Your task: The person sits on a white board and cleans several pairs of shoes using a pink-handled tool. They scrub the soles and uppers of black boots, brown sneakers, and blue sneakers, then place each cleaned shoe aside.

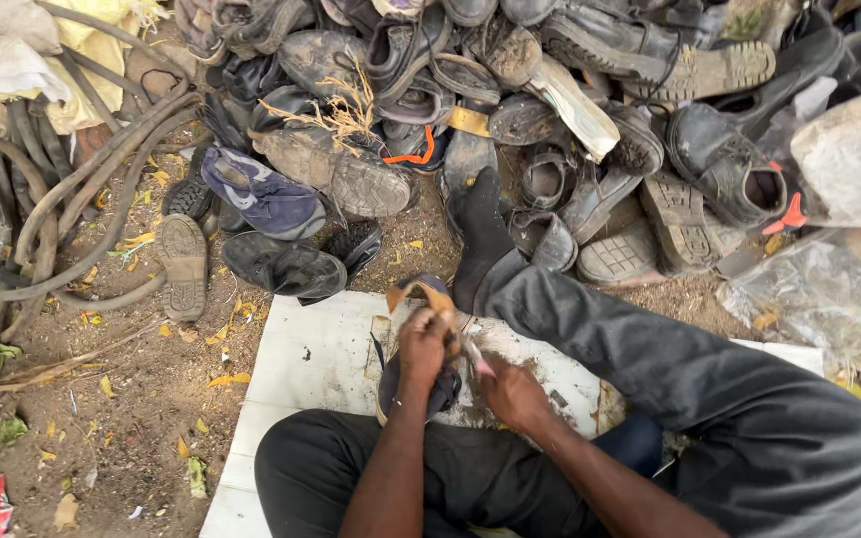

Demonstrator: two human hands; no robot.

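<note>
On the white board (311, 369), two hands work at a worn dark shoe (421, 384).

Left hand (423, 344) has its grip closed around the shoe and its tan insole (429, 295), holding them upright over the board, between the person's legs. Right hand (512, 391) sits just beside it, grip closed on a small pale tool (476, 361) touching the shoe. Beyond lies a heap of old shoes (510, 110); hoses (42, 199) lie left.

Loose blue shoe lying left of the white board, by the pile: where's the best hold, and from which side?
Grip the blue shoe at its open collar, the end toward the board. Come from above on the board side: it lies flat, the pile crowds its far side, and a black shoe sits close below.
</note>
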